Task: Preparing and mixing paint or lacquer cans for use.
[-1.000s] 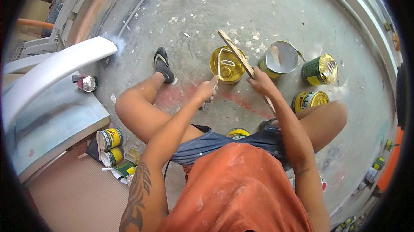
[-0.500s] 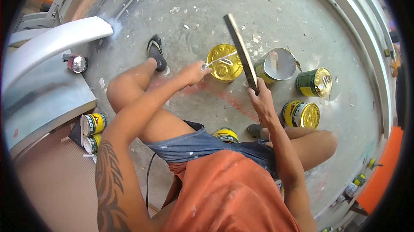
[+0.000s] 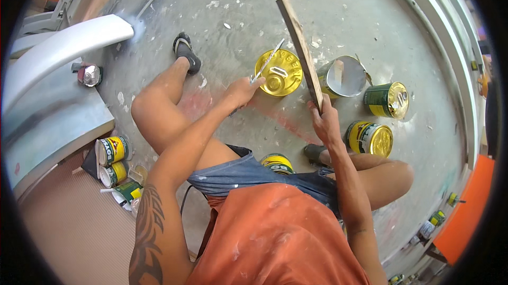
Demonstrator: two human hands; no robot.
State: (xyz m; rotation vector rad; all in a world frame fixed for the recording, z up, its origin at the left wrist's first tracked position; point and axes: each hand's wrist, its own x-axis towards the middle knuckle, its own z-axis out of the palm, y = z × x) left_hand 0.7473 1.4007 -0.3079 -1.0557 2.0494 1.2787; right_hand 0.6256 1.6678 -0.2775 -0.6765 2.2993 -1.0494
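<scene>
My left hand is closed round the lower end of a thin, silvery metal tool, whose exact kind I cannot make out. The tool slants up and to the right above a sealed can with a gold lid. In my right hand, fingers wrapped, is the lower end of a long, flat wooden strip, dark along one edge. It tilts up to the left, its far end in the air. Beside the strip stands an open paint can, with something pale inside. The tool and strip are apart.
Two more green-and-yellow cans, one and another, stand at right by my knee. A can sits between my legs. A white curved panel juts in at left, above several stacked cans. A white beam runs along the right.
The metal tool has swung steeper and moved away from the strip, which it seemed to reach before. The strip's top has risen slightly. My left foot has shifted a little left.
</scene>
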